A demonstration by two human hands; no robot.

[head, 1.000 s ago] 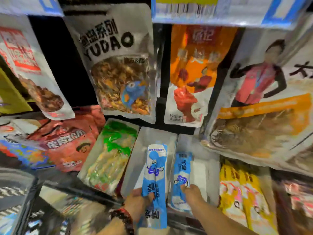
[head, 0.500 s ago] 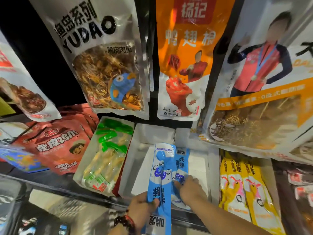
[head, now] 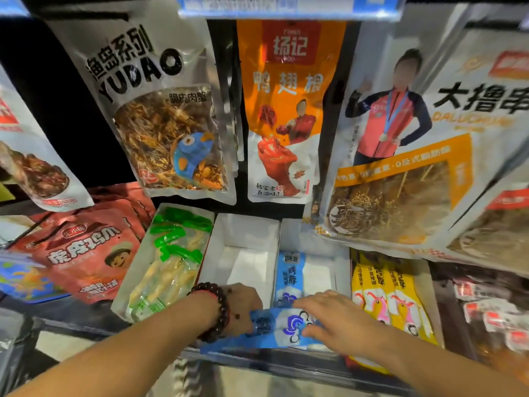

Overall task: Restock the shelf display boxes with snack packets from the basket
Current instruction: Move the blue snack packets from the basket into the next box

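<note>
Retail shop, snack aisle. Hanging branded pouches (head: 160, 118) printed with Chinese text; price-label strip (head: 286, 5) on the shelf edge above; 2 white display boxes (head: 246, 233) among rows of packaged yellow snack packets (head: 386, 293).

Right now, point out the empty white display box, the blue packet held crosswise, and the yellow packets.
empty white display box (head: 243, 233), head view, on its back wall.
blue packet held crosswise (head: 274, 328), head view, on its printed middle.
yellow packets (head: 383, 287), head view, on the middle packet's face.
</note>
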